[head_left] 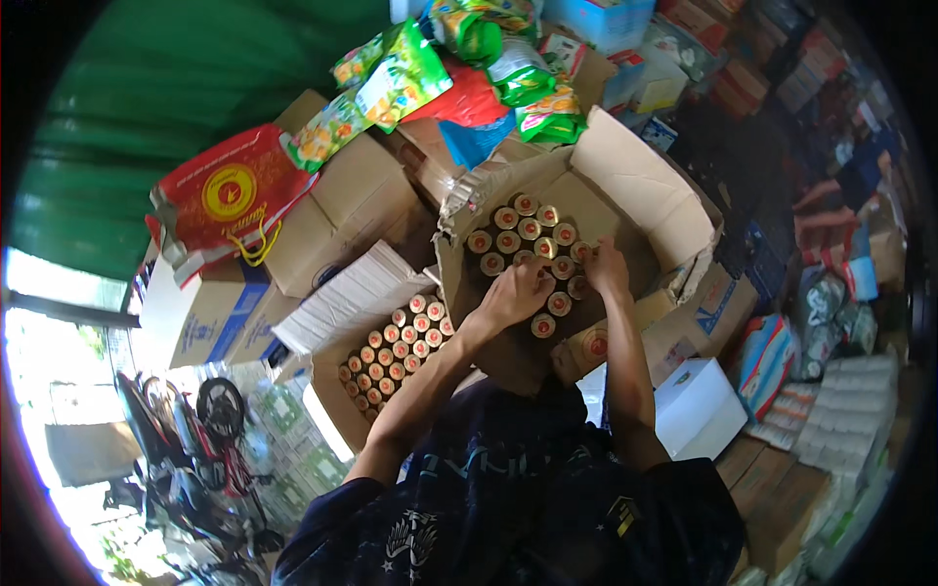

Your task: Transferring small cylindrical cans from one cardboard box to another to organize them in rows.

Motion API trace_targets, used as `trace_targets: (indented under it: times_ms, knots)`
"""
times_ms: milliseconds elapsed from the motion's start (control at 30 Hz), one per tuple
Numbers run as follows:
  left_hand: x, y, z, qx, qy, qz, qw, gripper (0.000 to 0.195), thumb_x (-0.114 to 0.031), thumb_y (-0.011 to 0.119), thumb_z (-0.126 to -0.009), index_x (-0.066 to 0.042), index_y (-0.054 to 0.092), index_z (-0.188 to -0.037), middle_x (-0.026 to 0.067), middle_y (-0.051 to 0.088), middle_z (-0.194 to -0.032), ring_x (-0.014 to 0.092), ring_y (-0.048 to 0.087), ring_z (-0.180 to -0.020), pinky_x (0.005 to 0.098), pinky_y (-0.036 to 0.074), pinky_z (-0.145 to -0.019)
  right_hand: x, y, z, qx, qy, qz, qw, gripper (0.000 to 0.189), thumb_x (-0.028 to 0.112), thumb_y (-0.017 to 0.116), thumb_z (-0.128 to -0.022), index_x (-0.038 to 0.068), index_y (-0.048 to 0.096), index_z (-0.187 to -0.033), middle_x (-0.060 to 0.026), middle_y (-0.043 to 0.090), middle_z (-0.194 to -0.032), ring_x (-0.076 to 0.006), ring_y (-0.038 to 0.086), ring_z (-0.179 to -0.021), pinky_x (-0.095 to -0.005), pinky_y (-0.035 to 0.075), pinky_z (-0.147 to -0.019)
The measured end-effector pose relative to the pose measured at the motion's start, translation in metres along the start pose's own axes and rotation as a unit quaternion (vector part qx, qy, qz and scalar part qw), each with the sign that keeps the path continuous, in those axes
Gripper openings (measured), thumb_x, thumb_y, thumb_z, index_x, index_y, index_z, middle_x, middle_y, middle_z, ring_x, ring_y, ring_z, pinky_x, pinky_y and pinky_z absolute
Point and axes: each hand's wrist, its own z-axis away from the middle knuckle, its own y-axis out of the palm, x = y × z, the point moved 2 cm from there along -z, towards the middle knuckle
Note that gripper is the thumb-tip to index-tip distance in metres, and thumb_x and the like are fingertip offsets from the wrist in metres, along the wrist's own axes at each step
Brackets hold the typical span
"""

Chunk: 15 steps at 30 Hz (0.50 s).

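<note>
An opened cardboard box (637, 190) stands in front of me, with several cylindrical containers with gold lids and red centres (529, 228) upright on its bottom. My left hand (516, 293) is over the near left part of this group, its fingers bent down at the lids; whether they grip one is hidden. At the right side of the group, my right hand (608, 269) has its fingertips by a lid, and its hold cannot be made out. To the left, a second open cardboard box (326, 395) holds many like containers (401, 349) in tight rows.
Closed cardboard boxes (359, 198) with a red bag (227, 194) on top stand at the upper left. Green printed pouches (403, 77) lie beyond the open box. A white box (696, 410) is at my right, and parked motorbikes (183, 454) are at the lower left.
</note>
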Motion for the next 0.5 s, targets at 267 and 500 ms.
trace_targets:
  times_ms: [267, 500]
  knots:
    - [-0.033, -0.073, 0.145, -0.364, 0.061, -0.022, 0.929, 0.024, 0.005, 0.054, -0.082, 0.004, 0.059, -0.105, 0.0134, 0.063, -0.087, 0.023, 0.061, -0.075, 0.0342, 0.050, -0.071, -0.002, 0.008, 0.000, -0.003, -0.061, -0.005, 0.998, 0.030, 0.019, 0.059, -0.087, -0.002, 0.058, -0.109, -0.0227, 0.065, -0.095, -0.0382, 0.063, -0.091, -0.0449, 0.049, -0.079]
    - [0.033, -0.099, 0.239, -0.505, -0.216, 0.309, 0.776, 0.038, -0.004, 0.056, -0.087, 0.000, 0.048, -0.125, 0.0028, 0.056, -0.085, 0.008, 0.051, -0.073, 0.0236, 0.044, -0.066, 0.104, -0.049, 0.065, -0.176, -0.202, 0.002, 0.964, 0.024, 0.017, 0.058, -0.089, 0.002, 0.062, -0.107, -0.0175, 0.066, -0.100, -0.0339, 0.063, -0.096, -0.0393, 0.049, -0.084]
